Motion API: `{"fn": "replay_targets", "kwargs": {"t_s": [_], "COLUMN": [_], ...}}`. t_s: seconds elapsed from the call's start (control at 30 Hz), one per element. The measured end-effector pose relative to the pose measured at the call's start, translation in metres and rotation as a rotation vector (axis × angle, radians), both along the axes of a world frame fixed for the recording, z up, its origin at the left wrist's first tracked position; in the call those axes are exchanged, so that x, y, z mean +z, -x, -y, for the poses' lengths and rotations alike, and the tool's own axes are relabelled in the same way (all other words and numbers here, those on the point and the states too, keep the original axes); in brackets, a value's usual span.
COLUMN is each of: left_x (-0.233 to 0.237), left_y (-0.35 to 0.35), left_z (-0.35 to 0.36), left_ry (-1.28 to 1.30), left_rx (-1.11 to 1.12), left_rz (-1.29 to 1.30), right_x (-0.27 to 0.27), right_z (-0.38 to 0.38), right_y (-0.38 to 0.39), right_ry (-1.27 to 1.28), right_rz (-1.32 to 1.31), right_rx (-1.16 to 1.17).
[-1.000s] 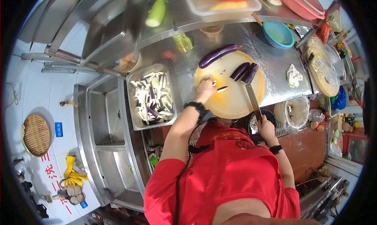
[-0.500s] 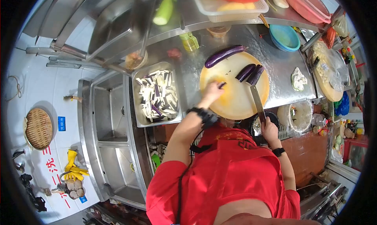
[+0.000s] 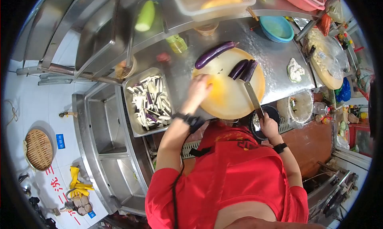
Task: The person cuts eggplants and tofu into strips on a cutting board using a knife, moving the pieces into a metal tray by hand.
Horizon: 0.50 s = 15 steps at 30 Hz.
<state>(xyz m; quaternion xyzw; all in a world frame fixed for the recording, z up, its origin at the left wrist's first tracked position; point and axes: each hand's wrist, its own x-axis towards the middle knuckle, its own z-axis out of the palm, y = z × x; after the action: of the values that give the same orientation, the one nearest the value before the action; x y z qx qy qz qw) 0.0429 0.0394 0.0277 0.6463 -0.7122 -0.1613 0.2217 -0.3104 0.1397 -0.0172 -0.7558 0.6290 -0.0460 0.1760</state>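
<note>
My right hand [image 3: 269, 126] grips a kitchen knife [image 3: 252, 96] by its handle. The blade reaches onto the round cutting board [image 3: 223, 107], its tip close to the cut ends of two eggplant pieces [image 3: 248, 71]. My left hand [image 3: 198, 89] is at the board's left edge with its fingers curled; whatever they may hold is hidden. A whole eggplant [image 3: 215, 54] lies across the board's upper-left rim. To the left, a metal tray [image 3: 169, 99] holds many cut eggplant strips [image 3: 149, 101].
Steel sinks [image 3: 104, 127] stand left of the tray. Above the counter, a shelf carries a pale green gourd [image 3: 145, 16] and a white basket [image 3: 211, 11]. A blue bowl [image 3: 276, 28], an oil jug [image 3: 176, 44] and a white cloth [image 3: 295, 70] sit on the counter.
My left hand has moved left to the board's edge; the small dark eggplant piece seen in its fingers is no longer visible. The knife stays beside the eggplant pieces. The view has shifted slightly.
</note>
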Motion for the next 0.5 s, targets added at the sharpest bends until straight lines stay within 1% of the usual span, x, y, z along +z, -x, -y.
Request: {"fn": "replay_targets", "kwargs": {"t_s": [0.07,0.1,0.17,0.2,0.23,0.27,0.37,0.5], "left_x": [-0.021,-0.038,-0.045,-0.047,-0.049,-0.052,-0.059,-0.059], "left_y": [0.043,0.061,0.091,0.1,0.107,0.111,0.109,0.074], "left_z": [0.027,0.04,0.061,0.067,0.072,0.075,0.08,0.064], "left_ry": [-0.06,-0.002,-0.089,-0.085,-0.087,-0.092,-0.082,-0.079], "left_rx": [-0.098,-0.115,-0.086,-0.091,-0.046,0.003,0.015,0.107], "left_rz": [-0.003,0.045,0.094,0.085,0.127,0.17,0.153,0.207], "right_x": [-0.001,-0.001,0.001,0.003,0.005,0.007,0.007,0.004], "right_z": [-0.001,-0.001,-0.002,-0.003,-0.004,-0.004,-0.003,-0.003], "right_y": [-0.001,-0.002,-0.006,-0.007,-0.009,-0.011,-0.011,-0.008], "right_ry": [0.003,0.009,-0.022,-0.016,-0.011,-0.008,-0.022,0.002], "right_rz": [-0.007,-0.011,-0.039,-0.033,-0.026,-0.036,-0.058,-0.036], "right_rx": [-0.014,-0.02,-0.046,-0.05,-0.051,-0.05,-0.053,-0.042]}}
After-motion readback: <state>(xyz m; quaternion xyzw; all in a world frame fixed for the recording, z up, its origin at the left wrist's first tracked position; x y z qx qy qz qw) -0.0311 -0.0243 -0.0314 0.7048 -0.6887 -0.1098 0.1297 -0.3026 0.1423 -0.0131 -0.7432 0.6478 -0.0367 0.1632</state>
